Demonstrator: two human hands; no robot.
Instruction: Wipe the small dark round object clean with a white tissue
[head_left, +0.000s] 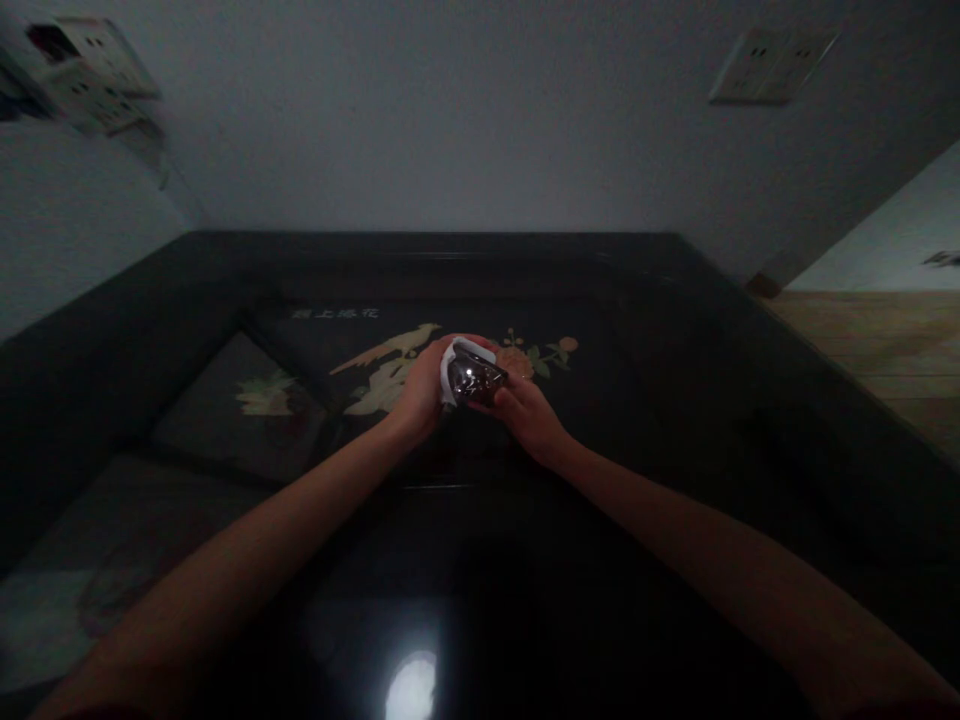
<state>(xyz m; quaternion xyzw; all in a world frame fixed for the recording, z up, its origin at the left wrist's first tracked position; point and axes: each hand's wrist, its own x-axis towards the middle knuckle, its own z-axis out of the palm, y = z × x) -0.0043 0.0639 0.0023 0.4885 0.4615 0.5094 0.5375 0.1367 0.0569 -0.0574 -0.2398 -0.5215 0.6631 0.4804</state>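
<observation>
Both arms reach out over a black lacquered surface (637, 420), and the 2 hands meet near its middle around 1 small shiny object (474, 378) with a white band (453, 362) on its left side. In this dim light I cannot tell exactly what it is. The left hand (418, 388) wraps the banded end, its grip clamped there, fingers curled over the top. The right hand (529, 412) cups the dark glossy end from below and beside, its grip also closed on it. Held that way, it looks steadied from both ends, low over the surface, though I cannot tell if it touches. Just behind it lie an inlaid bird (397, 345) and flower (556, 348). A lamp's reflection (412, 688) glows close to the person.
</observation>
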